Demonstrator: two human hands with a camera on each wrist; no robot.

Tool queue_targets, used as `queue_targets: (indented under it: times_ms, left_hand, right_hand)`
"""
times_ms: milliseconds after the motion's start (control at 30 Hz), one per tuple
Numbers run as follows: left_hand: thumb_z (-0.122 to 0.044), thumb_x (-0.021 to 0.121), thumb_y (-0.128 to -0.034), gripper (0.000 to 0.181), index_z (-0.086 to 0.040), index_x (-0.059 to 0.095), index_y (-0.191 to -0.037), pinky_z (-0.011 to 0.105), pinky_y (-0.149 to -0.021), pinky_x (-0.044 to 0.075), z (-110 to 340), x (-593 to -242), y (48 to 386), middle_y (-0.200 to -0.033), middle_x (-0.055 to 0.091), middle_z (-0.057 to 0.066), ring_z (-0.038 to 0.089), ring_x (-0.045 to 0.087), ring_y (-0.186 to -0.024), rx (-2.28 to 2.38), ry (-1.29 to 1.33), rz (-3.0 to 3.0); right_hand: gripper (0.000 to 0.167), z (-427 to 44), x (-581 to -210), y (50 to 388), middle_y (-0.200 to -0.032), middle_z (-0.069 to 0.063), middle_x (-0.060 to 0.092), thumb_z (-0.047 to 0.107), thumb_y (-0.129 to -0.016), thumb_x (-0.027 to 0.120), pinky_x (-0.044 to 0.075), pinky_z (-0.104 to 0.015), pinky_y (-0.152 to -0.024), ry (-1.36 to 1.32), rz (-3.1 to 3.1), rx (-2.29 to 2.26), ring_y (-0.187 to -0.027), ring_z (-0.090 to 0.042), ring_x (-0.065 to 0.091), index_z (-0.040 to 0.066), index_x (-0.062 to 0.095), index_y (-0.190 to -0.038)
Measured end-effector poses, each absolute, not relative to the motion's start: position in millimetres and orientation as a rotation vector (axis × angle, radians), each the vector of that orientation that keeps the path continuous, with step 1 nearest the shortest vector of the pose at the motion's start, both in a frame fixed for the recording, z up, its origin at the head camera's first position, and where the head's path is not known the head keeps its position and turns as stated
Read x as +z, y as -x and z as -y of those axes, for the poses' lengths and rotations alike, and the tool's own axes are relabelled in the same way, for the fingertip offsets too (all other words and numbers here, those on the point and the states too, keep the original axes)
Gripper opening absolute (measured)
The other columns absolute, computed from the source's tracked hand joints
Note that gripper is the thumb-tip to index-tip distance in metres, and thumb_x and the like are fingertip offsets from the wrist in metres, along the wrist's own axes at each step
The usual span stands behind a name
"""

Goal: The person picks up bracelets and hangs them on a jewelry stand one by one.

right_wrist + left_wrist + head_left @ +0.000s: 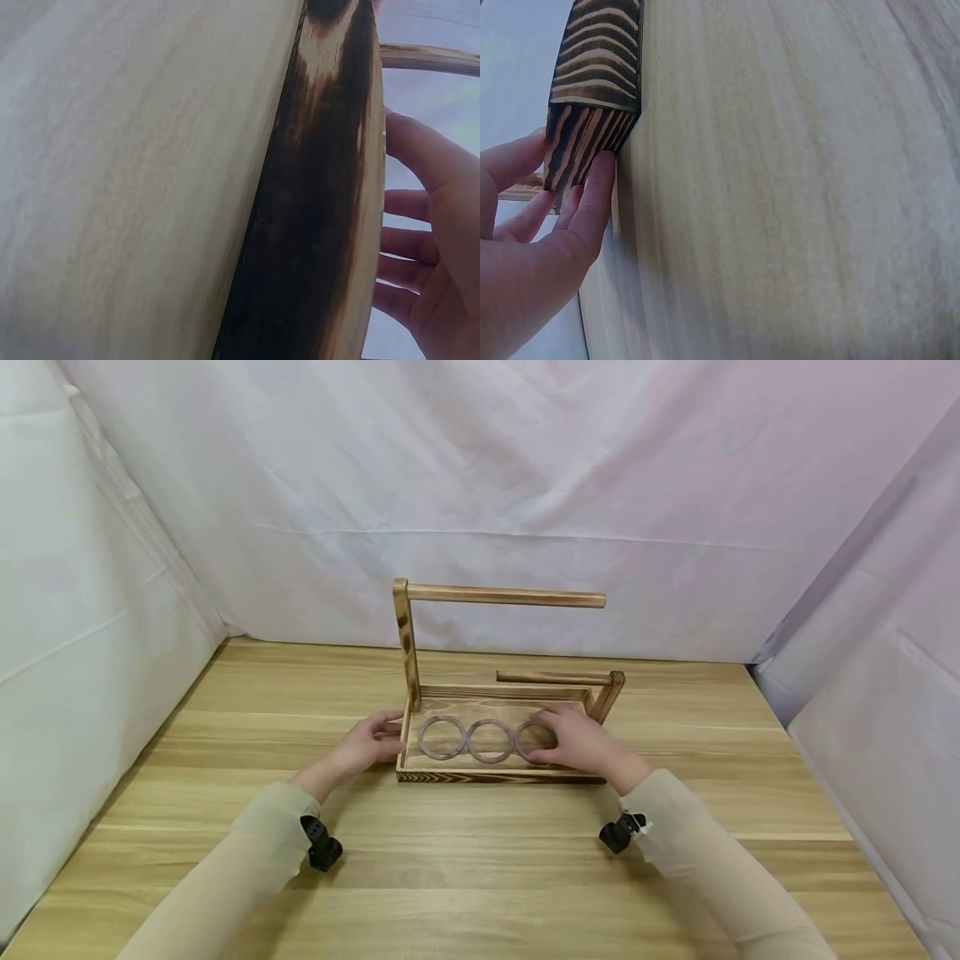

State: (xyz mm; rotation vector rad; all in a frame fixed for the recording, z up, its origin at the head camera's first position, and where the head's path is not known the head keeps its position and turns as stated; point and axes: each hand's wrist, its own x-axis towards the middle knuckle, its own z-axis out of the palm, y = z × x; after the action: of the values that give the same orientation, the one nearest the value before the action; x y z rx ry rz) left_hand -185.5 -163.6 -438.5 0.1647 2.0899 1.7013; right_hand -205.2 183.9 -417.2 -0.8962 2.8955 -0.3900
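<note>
**Left hand (365, 743) at the end of a scorch-grained brown wooden tray (495, 776), right hand (577, 737) over its rings**

The rectangular, shallow-walled tray sits on the pale wood-grain table (480, 877). Taking its middle as the clock's centre, a tall wooden post (407, 647) with a long crossbar (506, 596) rises at ten o'clock, a shorter post (608, 695) with its own bar (555, 678) at two.

Three thin, round, purple-grey rings (467, 741) lie in a row on the tray floor, from nine towards three o'clock. The left hand touches the end wall at nine o'clock, fingers extended rather than curled round it. The right hand spans the ring at three o'clock, fingers bent downward; whether they grip it, I cannot tell, since the tray's wall hides the fingertips in the right wrist view.

The rings look light, stiff and smooth, probably slippery and perhaps brittle; pinching opposite sides of a rim should suit them. The tray seems rigid and steadier, best held by its end walls rather than its bars.
</note>
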Motion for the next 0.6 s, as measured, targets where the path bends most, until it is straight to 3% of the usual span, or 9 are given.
queue_targets:
  times_ms: [333, 600]
  left_hand:
    - [0.001, 0.049, -0.0929, 0.061, 0.008, 0.018, -0.145, 0.038, -0.095, 0.051, 164.4, -439.6, 186.6, -0.139, 0.032, 0.036, 0.045, 0.045, -0.122, 1.704, -0.17, -2.079]
    - [0.001, 0.049, -0.0929, 0.061, 0.008, 0.019, -0.145, 0.037, -0.094, 0.052, 162.5, -439.4, 185.1, -0.139, 0.032, 0.035, 0.045, 0.045, -0.122, 1.698, -0.163, -2.081]
  right_hand:
    - [0.056, -176.5, -422.9, 210.1, -0.118, -0.011, 0.059, 0.043, -0.076, 0.074, 0.051, -0.042, -0.089, 0.944, -2.879, -0.313, -0.109, -0.027, 0.057, 0.011, 0.06, -0.121]
    - [0.06, -174.9, -425.3, 210.1, -0.123, -0.011, 0.058, 0.046, -0.077, 0.073, 0.049, -0.046, -0.094, 0.922, -2.87, -0.219, -0.118, -0.031, 0.053, 0.011, 0.059, -0.123]
